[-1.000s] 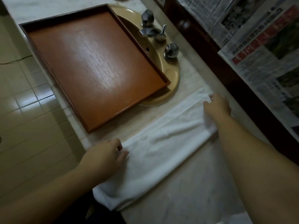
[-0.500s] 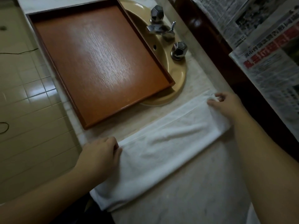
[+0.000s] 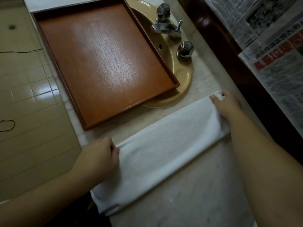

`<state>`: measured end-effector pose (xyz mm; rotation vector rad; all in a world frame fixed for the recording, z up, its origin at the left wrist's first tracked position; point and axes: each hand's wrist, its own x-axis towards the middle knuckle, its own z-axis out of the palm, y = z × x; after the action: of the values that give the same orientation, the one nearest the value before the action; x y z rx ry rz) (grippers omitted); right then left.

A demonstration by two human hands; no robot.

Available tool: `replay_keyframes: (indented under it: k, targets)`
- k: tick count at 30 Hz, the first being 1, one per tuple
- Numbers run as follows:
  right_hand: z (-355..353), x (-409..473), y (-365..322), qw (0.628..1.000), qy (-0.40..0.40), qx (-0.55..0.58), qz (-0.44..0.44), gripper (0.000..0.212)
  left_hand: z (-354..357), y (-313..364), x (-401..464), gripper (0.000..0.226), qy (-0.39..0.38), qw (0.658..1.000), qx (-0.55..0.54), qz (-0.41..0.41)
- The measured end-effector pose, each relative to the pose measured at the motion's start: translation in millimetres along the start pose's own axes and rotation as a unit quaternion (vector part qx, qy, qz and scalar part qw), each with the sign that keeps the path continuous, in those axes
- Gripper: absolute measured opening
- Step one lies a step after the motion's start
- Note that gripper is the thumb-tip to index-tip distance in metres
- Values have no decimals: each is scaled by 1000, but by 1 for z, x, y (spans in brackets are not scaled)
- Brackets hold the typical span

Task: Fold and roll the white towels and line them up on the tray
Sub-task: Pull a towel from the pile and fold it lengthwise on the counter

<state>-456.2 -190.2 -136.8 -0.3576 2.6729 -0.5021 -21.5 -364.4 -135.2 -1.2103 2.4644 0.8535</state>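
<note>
One white towel (image 3: 165, 153) lies folded into a long strip on the marble counter (image 3: 196, 197), running from the counter's front edge, where its near end hangs slightly over, back toward the wall side. I have both hands on it. My left hand (image 3: 100, 158) sits at the front-edge end, fingers curled over the far long fold of the strip and pinching the cloth there. My right hand (image 3: 227, 104) is at the opposite end, near the counter's back edge, thumb and fingers pinching the far corner of the towel, which is lifted a little off the surface.

Just beyond the towel, the wooden tray (image 3: 105, 63) rests partly on the counter and partly over the tan sink (image 3: 183, 76); its near corner is close to the strip but apart from it. I see nothing lying in the tray. The chrome tap (image 3: 168, 29) with two faceted knobs stands at the sink's back rim. Newspaper sheets (image 3: 277, 66) cover the wall behind the counter, and beige floor tiles (image 3: 29, 99) show past the front edge.
</note>
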Motion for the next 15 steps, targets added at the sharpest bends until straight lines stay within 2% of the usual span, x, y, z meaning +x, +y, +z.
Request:
replay_keyframes:
  k: [4,8,11,15]
  targets:
    - [1,-5,-4,1000,10,-3,24,48,-1,4,-2,17,10,1000,-5,15]
    - [9,-8,-1,999,34,-14,10,45,-1,8,-2,25,42,995,42,76]
    - [8,-7,1,999,36,-4,2,40,2,20,6,27,32,993,38,108]
    - [3,-9,-2,1000,27,9,10,41,5,39,18,20,29,992,22,118]
